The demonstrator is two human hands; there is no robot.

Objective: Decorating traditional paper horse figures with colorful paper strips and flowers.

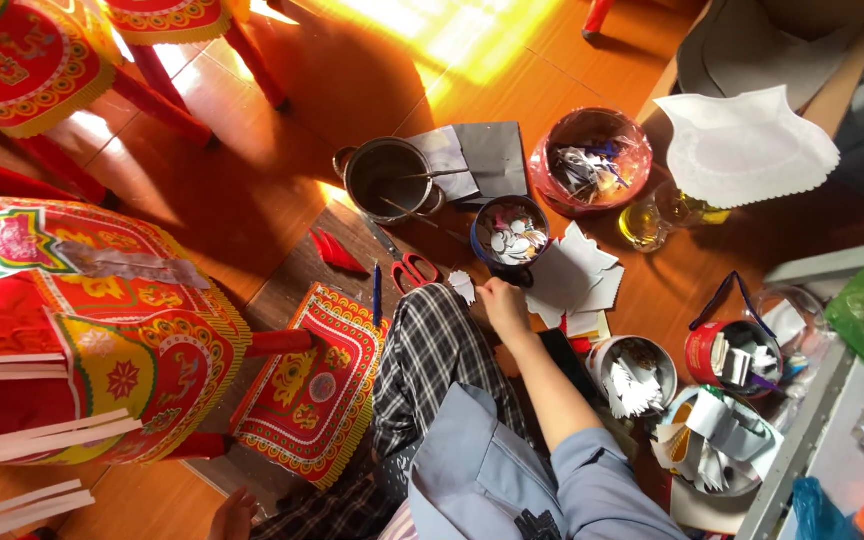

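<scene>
Nearby, right hand point(503, 305) pinching white paper cutout point(463, 286), dark cup point(510, 238) beyond, red scissors point(410, 266) beside

Just beyond the right hand point(502, 303) lay matt white paper cutouts point(577, 275) and scissors point(404, 262) with glossy red plastic handles. Farther out stood a dull grey metal pot point(388, 178). Left of the hand, the red panel point(312, 385) looked like printed paper. The floor point(252, 170) was smooth, shiny tile.

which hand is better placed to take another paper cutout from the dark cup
Right, probably. The right hand is stretched out beside the dark cup, pinching a white cutout. The left hand sits low, far away.
</scene>
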